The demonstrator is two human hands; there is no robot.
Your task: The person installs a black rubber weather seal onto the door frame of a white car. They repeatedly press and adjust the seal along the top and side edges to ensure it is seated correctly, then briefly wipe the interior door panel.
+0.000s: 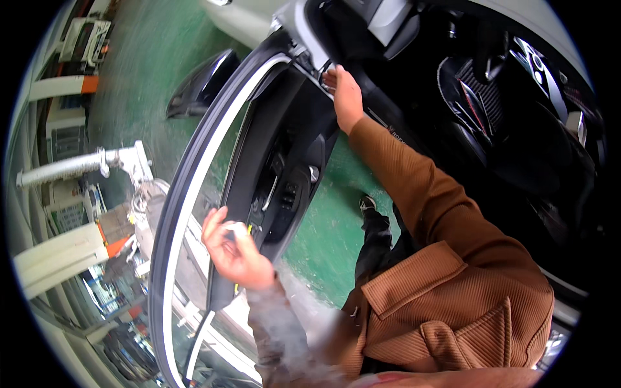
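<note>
An open car door (284,149) with a black inner panel and a bright-edged window frame stands in front of me. My right hand (347,100) reaches to the door's front upper corner, beside the car body. Its fingers are bent in at the gap there, and what they hold is hidden. Close to the window frame and inner panel, my left hand (238,255) is raised with curled fingers. Between its thumb and fingers shows a small white thing (237,227), too blurred to name. Pale smoke or haze hangs over my left sleeve (281,326).
To the right is the dark car interior (517,149). A dark side mirror (204,84) sticks out beyond the window frame. White lift arms (71,167) stand at the left above the green floor (323,258). Another pale car (239,22) is at the top.
</note>
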